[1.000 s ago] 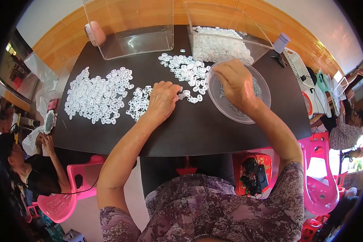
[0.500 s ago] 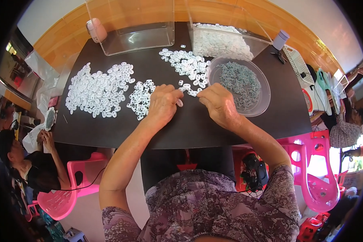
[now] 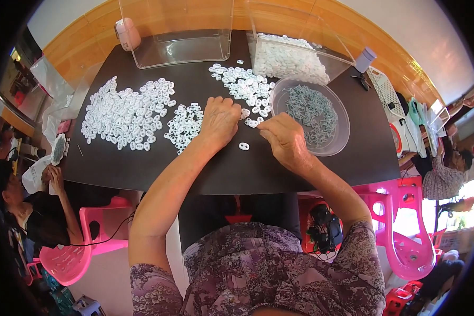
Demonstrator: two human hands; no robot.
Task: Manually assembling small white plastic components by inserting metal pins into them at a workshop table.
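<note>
My left hand (image 3: 221, 122) is closed with its fingers curled down, between a heap of small white rectangular plastic pieces (image 3: 184, 126) and some loose white oval pieces (image 3: 255, 109). Whatever its fingertips hold is hidden under the hand. To its right, my right hand (image 3: 284, 138) is closed in a pinch, its fingertips beside the loose ovals; what they hold is too small to make out. A single white oval piece with two holes (image 3: 244, 146) lies on the dark table between the hands. Right of it stands a round clear tub (image 3: 338, 149) containing many grey-green screws (image 3: 310, 113).
A big heap of white ovals (image 3: 126, 113) spreads at the left. Behind are a clear bin (image 3: 179, 50) and another bin of white pieces (image 3: 289, 60). Pliers (image 3: 361, 80) and a lidded bottle (image 3: 365, 59) stand far right. Another person (image 3: 42, 210) sits at left.
The oval piece by my left fingers now lies apart on the table, nearer me. My left hand has moved slightly away from me; my right hand stays close to the loose ovals.
</note>
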